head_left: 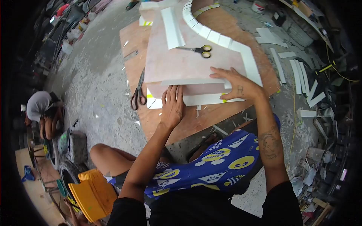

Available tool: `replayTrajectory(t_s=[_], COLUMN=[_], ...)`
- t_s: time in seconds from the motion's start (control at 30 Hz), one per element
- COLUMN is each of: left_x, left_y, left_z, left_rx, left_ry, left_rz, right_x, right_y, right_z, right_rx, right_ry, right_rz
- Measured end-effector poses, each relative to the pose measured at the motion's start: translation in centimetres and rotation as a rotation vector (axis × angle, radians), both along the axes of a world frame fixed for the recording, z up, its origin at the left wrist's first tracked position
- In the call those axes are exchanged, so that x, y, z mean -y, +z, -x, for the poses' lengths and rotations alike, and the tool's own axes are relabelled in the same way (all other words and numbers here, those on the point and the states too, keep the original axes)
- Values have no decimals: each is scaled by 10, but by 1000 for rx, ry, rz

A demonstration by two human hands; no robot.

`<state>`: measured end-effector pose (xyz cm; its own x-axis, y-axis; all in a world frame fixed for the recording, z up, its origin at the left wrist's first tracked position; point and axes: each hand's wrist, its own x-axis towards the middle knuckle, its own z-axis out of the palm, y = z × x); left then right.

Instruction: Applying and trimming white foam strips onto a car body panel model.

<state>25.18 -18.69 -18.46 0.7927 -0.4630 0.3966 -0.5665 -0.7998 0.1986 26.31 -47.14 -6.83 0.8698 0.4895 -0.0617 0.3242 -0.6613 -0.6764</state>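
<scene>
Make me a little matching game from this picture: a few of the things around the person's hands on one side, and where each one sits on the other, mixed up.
Things:
1. yellow-handled scissors
2. dark-handled scissors
3. left hand
4. right hand

Places:
A. on the brown board, left of the pinkish panel
B. flat on the panel's near front edge
C. on top of the pinkish panel, towards its far side
D. pressing the white strip by the panel's right corner

Pairs: 1-C, 2-A, 3-B, 4-D
</scene>
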Motion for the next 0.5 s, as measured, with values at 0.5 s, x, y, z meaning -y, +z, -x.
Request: replayTrajectory(t_s=[0.5], left_x=[-57], left_y=[56], left_z=[48], left_rx=[-715], left_ry=[-108], left_rz=[464], right_x=[-4], right_y=[15], right_z=[102], right_rx=[-163], right_ry=[-459], right_rz=[-479])
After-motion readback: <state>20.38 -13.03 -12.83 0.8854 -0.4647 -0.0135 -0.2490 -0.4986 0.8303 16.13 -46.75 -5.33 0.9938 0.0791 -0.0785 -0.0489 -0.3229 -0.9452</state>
